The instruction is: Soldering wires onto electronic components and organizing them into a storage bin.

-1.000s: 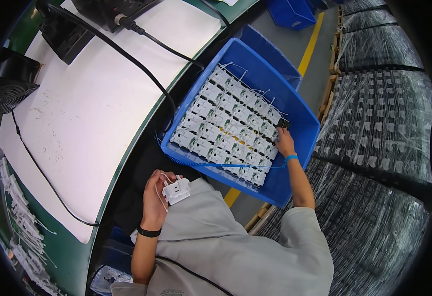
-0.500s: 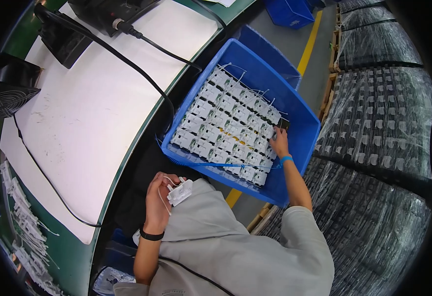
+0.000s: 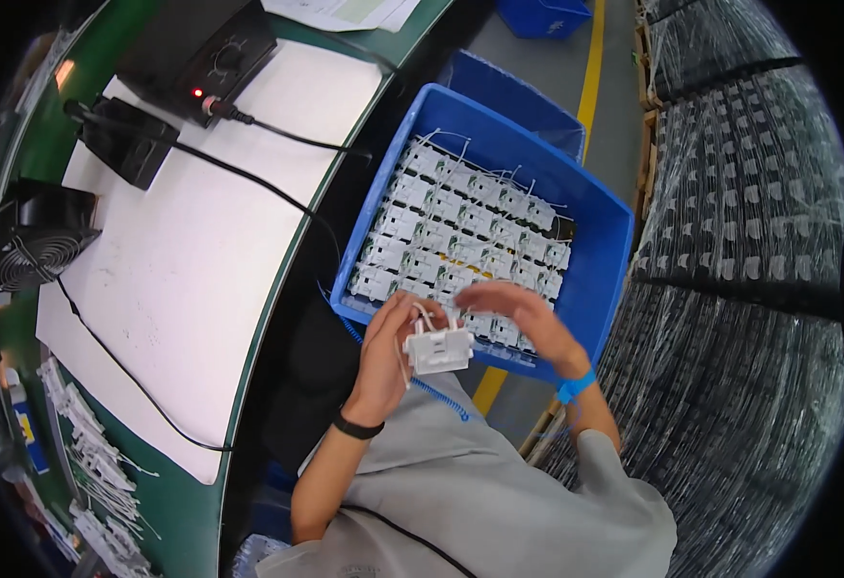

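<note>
1. The person's left hand (image 3: pixel 386 352) is closed around the left end of a white plastic housing (image 3: pixel 438 351); from where I stand, the thumb and fingers curl behind its upper edge, partly hidden.
2. The housing sits in front of the person's lap, just beyond the near edge of a blue plastic bin (image 3: pixel 603 260). A thin white cable (image 3: pixel 423 314) loops up at its top beside the fingers.
3. Its long axis runs roughly left to right across the body, a touch tilted, its slotted face toward us. The left hand is the nearer one, gripping it from the left.
4. The right hand (image 3: pixel 521 313) hovers over the bin's near side, blurred, fingers stretched out and pointing left, with nothing visible in its grip. From that hand, the housing lies to the left and slightly nearer the body. The two hands are apart, yet close; whether the right fingertips touch the housing or its cable, I can't tell.
5. Beyond them, rows of similar white housings (image 3: pixel 436 236) fill much of the bin, loose cables straying over the far rows.
6. A blue band (image 3: pixel 576 386) circles the right wrist, a black one (image 3: pixel 357 427) the left.
7. Off to the left, the green tabletop (image 3: pixel 186 496) carries a white sheet (image 3: pixel 171 279) and a small black fan (image 3: pixel 41 236).
</note>
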